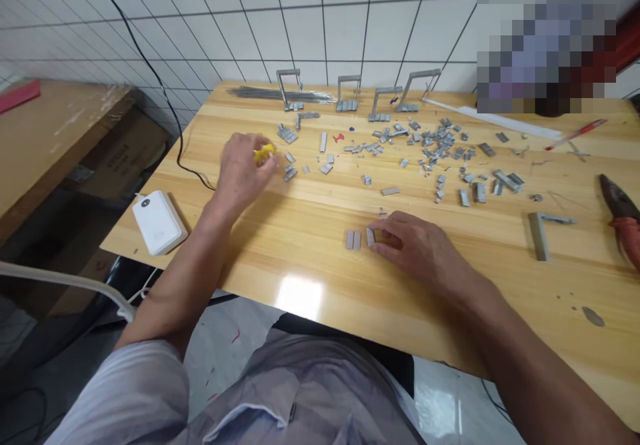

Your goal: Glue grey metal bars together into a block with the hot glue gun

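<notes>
My left hand [245,165] is closed around a small yellow object [264,154] above the left half of the table; its kind is partly hidden by my fingers. Beside that hand lie short grey metal pieces [290,173]. Near the table's front, my right hand [417,241] pinches a small flat grey block [370,237], which seems to stand on the wood. Just left of it, two similar flat blocks [353,240] lie side by side, a small gap from the pinched one. A tiny metal scrap [383,211] sits behind my right fingers.
Several small metal frames [349,95] stand along the tiled wall. Loose grey pieces [443,141] are scattered mid-table. On the right are an L-shaped metal piece [540,237], red-handled pliers [625,221] and a red pen [577,134]. A white power bank [160,223] lies by the left edge.
</notes>
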`<action>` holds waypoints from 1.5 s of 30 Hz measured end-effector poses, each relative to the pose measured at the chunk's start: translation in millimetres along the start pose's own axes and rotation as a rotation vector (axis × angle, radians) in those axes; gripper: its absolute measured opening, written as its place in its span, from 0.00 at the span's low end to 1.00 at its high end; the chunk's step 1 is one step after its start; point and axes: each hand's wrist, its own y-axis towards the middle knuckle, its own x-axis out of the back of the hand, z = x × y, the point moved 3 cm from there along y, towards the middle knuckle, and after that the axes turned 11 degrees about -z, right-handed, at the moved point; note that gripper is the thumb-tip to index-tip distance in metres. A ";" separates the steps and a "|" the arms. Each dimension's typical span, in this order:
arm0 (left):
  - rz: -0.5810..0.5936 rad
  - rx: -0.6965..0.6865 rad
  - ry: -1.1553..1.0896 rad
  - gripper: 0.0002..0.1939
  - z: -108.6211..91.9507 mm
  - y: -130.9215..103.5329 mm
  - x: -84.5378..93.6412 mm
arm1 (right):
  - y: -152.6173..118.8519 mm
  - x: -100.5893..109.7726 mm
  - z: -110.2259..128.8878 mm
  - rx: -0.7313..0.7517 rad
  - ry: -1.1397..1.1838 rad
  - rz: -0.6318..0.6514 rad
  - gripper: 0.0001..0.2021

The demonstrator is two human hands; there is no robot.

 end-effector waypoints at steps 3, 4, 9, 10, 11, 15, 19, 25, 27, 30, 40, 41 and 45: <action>0.164 -0.244 -0.128 0.19 -49.8 -32.1 0.5 | -0.7 -1.6 2.6 0.002 0.007 0.011 0.11; 0.243 -0.306 -0.171 0.17 -63.5 -44.3 -2.6 | -0.8 -2.0 3.2 0.007 0.004 0.011 0.11; 0.541 -0.499 -0.267 0.18 -95.3 -90.4 -29.3 | -3.0 -6.5 2.7 0.037 -0.010 0.007 0.12; 0.553 -0.514 -0.276 0.19 -95.8 -94.6 -34.3 | -3.7 -7.5 2.0 0.037 -0.012 0.006 0.12; 0.551 -0.524 -0.283 0.19 -95.7 -97.5 -38.5 | -4.3 -8.3 1.5 0.037 -0.014 0.006 0.12; 0.477 -0.568 -0.299 0.15 -95.3 -102.4 -47.5 | -5.9 -9.5 2.0 0.044 -0.037 0.033 0.13; 0.451 -0.602 -0.307 0.12 -97.1 -104.5 -48.5 | -6.0 -8.9 4.9 0.054 -0.072 0.068 0.12; 0.475 -0.604 -0.315 0.12 -95.7 -103.8 -47.5 | -6.8 -5.9 6.8 0.081 -0.053 0.068 0.14; 0.471 -0.612 -0.324 0.12 -95.2 -103.8 -47.4 | -6.7 -4.8 6.8 0.090 -0.038 0.072 0.13; 0.457 -0.621 -0.327 0.11 -94.9 -104.4 -48.0 | -5.7 -4.0 6.5 0.087 -0.020 0.079 0.12; 0.432 -0.625 -0.335 0.08 -94.5 -106.5 -50.7 | -3.6 -5.6 7.7 0.063 0.007 0.090 0.10; 0.432 -0.624 -0.336 0.07 -94.6 -106.5 -50.8 | -3.5 -5.7 7.9 0.062 0.003 0.090 0.10; 0.438 -0.625 -0.337 0.07 -95.4 -106.0 -50.8 | -3.2 -6.0 8.7 0.050 -0.015 0.097 0.09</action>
